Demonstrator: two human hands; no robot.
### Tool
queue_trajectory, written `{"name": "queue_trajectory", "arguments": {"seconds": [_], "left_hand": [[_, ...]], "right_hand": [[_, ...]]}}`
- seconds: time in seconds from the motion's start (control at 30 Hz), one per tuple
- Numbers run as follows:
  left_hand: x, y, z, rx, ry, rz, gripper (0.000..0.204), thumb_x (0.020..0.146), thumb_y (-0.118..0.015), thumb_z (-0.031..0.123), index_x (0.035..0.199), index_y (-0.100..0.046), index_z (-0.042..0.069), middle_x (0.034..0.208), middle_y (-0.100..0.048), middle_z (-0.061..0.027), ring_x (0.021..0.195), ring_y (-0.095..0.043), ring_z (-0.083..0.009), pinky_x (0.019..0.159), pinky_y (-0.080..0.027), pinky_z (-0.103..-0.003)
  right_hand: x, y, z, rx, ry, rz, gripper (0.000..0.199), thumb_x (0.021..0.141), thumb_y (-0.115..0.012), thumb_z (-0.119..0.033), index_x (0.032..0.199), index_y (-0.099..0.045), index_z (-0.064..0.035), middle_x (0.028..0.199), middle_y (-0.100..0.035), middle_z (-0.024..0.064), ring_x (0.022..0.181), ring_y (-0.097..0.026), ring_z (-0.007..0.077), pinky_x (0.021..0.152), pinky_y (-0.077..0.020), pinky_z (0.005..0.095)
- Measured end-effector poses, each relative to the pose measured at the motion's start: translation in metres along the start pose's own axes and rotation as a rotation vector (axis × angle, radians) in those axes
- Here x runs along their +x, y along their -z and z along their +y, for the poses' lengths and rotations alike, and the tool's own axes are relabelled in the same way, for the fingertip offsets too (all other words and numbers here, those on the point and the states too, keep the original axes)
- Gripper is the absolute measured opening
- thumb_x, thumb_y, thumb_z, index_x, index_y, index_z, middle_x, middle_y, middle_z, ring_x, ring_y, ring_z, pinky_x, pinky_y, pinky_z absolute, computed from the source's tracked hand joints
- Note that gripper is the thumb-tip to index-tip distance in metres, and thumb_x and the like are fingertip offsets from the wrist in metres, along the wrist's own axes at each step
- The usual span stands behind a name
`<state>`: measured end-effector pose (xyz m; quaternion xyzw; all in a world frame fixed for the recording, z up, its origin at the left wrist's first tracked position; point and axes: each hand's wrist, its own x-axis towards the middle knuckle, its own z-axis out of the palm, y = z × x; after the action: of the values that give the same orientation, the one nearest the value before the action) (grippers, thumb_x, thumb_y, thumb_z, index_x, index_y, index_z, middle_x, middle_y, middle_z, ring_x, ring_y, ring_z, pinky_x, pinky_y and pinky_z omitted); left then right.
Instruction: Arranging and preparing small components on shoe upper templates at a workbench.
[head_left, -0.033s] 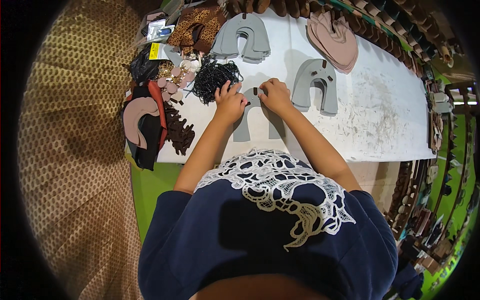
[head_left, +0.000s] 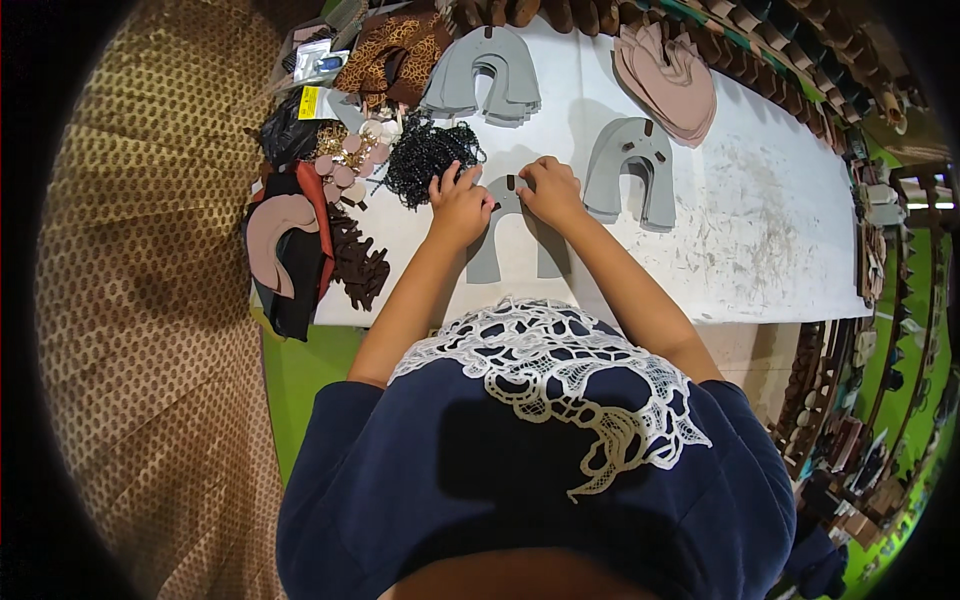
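Observation:
A grey U-shaped shoe-upper piece (head_left: 485, 262) lies flat on the white table, its curved end away from me and its two legs toward me. On the top of the curve sits a small dark brown tab (head_left: 511, 182). My left hand (head_left: 460, 208) rests at the curve's left side, thumb and forefinger pinched at a small dark tab, its other fingers raised. My right hand (head_left: 552, 193) is at the curve's right side with bent fingers pressed down; what lies under its fingertips is hidden. Beyond my left fingers is a tangle of black braided cord (head_left: 425, 160).
Right of my hands is a stack of grey uppers (head_left: 603, 165) with dark tabs; another grey stack (head_left: 455, 85) lies farther back. Pink pieces (head_left: 665, 85) lie back right. Brown strips (head_left: 357, 262) and pink discs (head_left: 343, 176) are at left. A patterned curtain (head_left: 160, 300) hangs left.

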<state>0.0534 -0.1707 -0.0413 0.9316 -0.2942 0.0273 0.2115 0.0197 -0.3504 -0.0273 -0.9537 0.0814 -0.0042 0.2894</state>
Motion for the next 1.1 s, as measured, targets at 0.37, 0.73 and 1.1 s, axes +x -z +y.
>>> {"name": "queue_trajectory", "arguments": {"seconds": [0.37, 0.73, 1.1], "left_hand": [[-0.011, 0.006, 0.013, 0.106, -0.170, 0.161, 0.008, 0.072, -0.065, 0.015, 0.080, -0.065, 0.016, 0.127, -0.050, -0.0053, 0.123, -0.037, -0.0316, 0.099, -0.021, -0.057], [-0.038, 0.011, 0.025, 0.228, -0.131, 0.151, 0.023, 0.079, -0.059, 0.021, 0.101, -0.065, 0.023, 0.131, -0.047, -0.0049, 0.125, -0.035, -0.0272, 0.103, -0.014, -0.056], [-0.040, 0.008, 0.033, 0.380, -0.084, 0.036, 0.031, 0.084, -0.048, 0.017, 0.113, -0.061, 0.022, 0.137, -0.041, -0.0067, 0.130, -0.030, -0.0283, 0.104, -0.012, -0.057]], "right_hand": [[0.014, 0.009, 0.005, 0.008, 0.142, -0.153, 0.032, 0.066, -0.072, -0.041, 0.085, -0.068, -0.0151, 0.104, -0.056, 0.0031, 0.107, -0.045, 0.0284, 0.087, -0.0330, 0.0463], [0.030, 0.005, -0.002, -0.079, 0.136, -0.376, 0.045, 0.064, -0.072, -0.051, 0.088, -0.069, -0.0131, 0.107, -0.059, 0.0035, 0.104, -0.052, 0.0283, 0.086, -0.0386, 0.0446], [0.030, 0.011, -0.028, 0.041, -0.284, -0.471, 0.039, 0.064, -0.072, -0.040, 0.090, -0.071, -0.0109, 0.099, -0.065, 0.0126, 0.105, -0.055, 0.0330, 0.085, -0.0419, 0.0452]]}}
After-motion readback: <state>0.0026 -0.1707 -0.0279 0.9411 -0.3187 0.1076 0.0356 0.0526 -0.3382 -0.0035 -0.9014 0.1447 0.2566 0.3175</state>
